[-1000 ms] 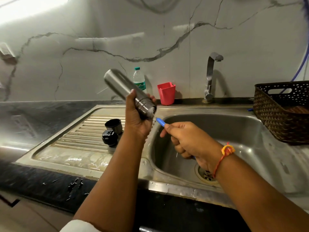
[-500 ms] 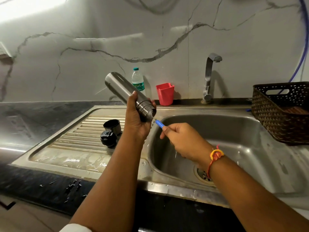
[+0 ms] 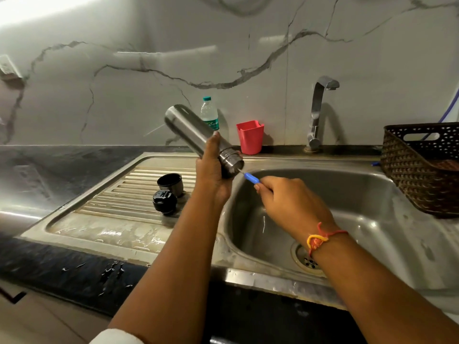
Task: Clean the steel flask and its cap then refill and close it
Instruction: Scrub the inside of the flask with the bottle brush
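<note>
1. Head view, hands: the left hand is wrapped round the steel flask, which is tilted mouth-down at the edge of the sink. The right hand pinches the blue handle of a bottle brush, whose bristles sit in the flask's mouth.
2. Head view, surroundings: the black cap and a black cup rest on the drainboard, apart from the flask.
3. Progress, as judged: interior scrubbing is under way. Rinsing, cap cleaning, refilling and closing are not yet done.

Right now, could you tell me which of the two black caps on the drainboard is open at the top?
The hollow black cup-shaped cap, farther back; the rounded black stopper in front of it shows a closed top.
</note>
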Available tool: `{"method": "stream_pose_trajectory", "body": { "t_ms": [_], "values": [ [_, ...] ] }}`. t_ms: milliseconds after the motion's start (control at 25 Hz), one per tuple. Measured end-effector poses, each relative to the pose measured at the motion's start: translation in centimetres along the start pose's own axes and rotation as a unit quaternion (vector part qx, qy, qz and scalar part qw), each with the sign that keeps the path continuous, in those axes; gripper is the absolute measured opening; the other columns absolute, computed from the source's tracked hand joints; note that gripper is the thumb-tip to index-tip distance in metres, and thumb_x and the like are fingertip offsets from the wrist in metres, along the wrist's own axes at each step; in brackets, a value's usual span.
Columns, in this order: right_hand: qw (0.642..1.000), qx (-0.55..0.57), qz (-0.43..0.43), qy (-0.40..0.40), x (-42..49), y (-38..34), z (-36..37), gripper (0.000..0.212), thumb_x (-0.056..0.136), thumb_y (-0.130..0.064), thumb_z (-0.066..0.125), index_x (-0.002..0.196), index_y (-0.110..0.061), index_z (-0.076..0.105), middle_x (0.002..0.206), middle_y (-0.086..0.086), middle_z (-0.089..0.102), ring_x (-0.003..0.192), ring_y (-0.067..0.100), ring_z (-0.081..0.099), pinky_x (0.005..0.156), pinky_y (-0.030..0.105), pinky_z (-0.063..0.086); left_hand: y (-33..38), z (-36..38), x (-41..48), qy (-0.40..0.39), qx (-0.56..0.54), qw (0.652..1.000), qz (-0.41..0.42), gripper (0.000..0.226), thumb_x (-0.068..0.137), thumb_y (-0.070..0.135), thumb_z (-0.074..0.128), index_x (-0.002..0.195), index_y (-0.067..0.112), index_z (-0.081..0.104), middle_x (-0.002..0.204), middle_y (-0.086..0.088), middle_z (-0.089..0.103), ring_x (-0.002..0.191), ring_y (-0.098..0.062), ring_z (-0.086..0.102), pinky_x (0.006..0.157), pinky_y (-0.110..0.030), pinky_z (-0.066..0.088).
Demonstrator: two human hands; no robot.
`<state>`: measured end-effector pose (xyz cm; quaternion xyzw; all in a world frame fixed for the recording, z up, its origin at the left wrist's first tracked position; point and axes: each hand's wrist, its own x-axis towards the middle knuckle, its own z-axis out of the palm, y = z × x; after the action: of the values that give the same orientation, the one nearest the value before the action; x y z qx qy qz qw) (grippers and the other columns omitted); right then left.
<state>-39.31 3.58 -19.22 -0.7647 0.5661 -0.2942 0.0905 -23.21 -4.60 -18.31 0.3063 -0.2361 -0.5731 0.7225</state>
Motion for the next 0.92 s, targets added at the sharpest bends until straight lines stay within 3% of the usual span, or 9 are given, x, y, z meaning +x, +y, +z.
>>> {"method": "stream_pose_trajectory", "body": {
  "t_ms": [120,240,360,480,640,800,840,880,920],
  "values": [
    [0.996,-0.092,-0.020,-0.004,-0.4,0.7,-1.0,0.031,0.102,-0.049,0.033,0.092,-0.029,0.055,0.073,-0.005,0.057,0.066,0.021,0.056,0.058,0.037,0.048,1.2,-1.3,1.3,0.041,-0.053,0.998,0.006,0.067,0.085,0.038,0.080,0.134,0.003,0.051,0.111,-0.017,0.069,0.088,-0.027,0.072,0.083,-0.045,0.062],
    [0.993,-0.117,-0.016,-0.002,-0.4,0.4,-0.6,0.031,0.103,-0.046,0.033,0.091,-0.027,0.054,0.073,-0.004,0.056,0.062,0.019,0.053,0.052,0.032,0.040,-0.1,-0.7,0.4,0.053,0.008,0.998,0.016,0.062,0.089,0.039,0.076,0.131,0.003,0.048,0.113,-0.018,0.069,0.084,-0.024,0.075,0.072,-0.037,0.062],
    [1.000,-0.005,0.021,0.017,0.3,0.8,-0.1,0.029,0.102,-0.043,0.041,0.096,-0.027,0.064,0.069,-0.006,0.058,0.063,0.017,0.056,0.053,0.031,0.043,-0.7,0.8,-0.5,-0.015,0.020,1.000,-0.001,0.053,0.097,0.039,0.061,0.133,0.002,0.048,0.110,-0.018,0.066,0.082,-0.021,0.071,0.067,-0.033,0.059],
    [0.977,0.204,0.063,-0.010,0.8,1.0,0.2,0.027,0.100,-0.035,0.050,0.091,-0.021,0.072,0.048,-0.011,0.048,0.043,0.003,0.045,0.045,0.020,0.033,0.2,1.0,-1.1,-0.066,-0.012,0.997,-0.028,0.039,0.099,0.033,0.049,0.124,0.003,0.055,0.107,-0.016,0.065,0.091,-0.024,0.067,0.076,-0.035,0.058],
    [0.836,0.511,0.155,-0.127,0.2,0.2,-0.7,0.031,0.104,-0.031,0.046,0.101,-0.010,0.068,0.054,-0.006,0.030,0.040,0.005,0.022,0.037,0.019,0.017,0.7,0.1,-1.0,-0.135,-0.072,0.986,-0.061,0.051,0.092,0.033,0.062,0.132,0.002,0.053,0.122,-0.020,0.063,0.107,-0.031,0.065,0.092,-0.039,0.056],
    [0.711,0.623,0.211,-0.249,-0.4,-0.6,-0.9,0.029,0.103,-0.034,0.045,0.103,-0.012,0.064,0.059,-0.007,0.022,0.042,0.002,0.016,0.038,0.017,0.011,0.0,0.2,-0.9,-0.187,-0.125,0.968,-0.107,0.065,0.080,0.042,0.074,0.123,-0.002,0.053,0.112,-0.020,0.064,0.108,-0.030,0.064,0.115,-0.040,0.041],
    [0.714,0.614,0.217,-0.256,-0.5,-0.9,-0.8,0.030,0.103,-0.034,0.045,0.102,-0.012,0.065,0.058,-0.007,0.023,0.042,0.003,0.017,0.037,0.016,0.013,-0.1,0.3,-0.9,-0.170,-0.124,0.972,-0.100,0.061,0.080,0.041,0.074,0.120,-0.001,0.054,0.107,-0.019,0.066,0.103,-0.028,0.066,0.110,-0.040,0.047],
    [0.752,0.576,0.209,-0.242,-0.4,-1.0,-0.6,0.030,0.104,-0.034,0.045,0.101,-0.012,0.066,0.057,-0.007,0.026,0.041,0.003,0.019,0.037,0.017,0.015,0.0,0.4,-0.9,-0.144,-0.119,0.978,-0.089,0.056,0.082,0.038,0.074,0.117,-0.001,0.053,0.099,-0.017,0.066,0.094,-0.026,0.067,0.101,-0.039,0.053],
    [0.820,0.500,0.184,-0.210,-0.3,-1.1,-0.5,0.031,0.104,-0.033,0.045,0.099,-0.011,0.067,0.055,-0.006,0.030,0.039,0.004,0.023,0.037,0.019,0.019,0.2,0.3,-0.8,-0.114,-0.113,0.984,-0.075,0.051,0.085,0.035,0.074,0.116,0.000,0.053,0.093,-0.016,0.066,0.086,-0.024,0.067,0.092,-0.038,0.056]
  ]
}}
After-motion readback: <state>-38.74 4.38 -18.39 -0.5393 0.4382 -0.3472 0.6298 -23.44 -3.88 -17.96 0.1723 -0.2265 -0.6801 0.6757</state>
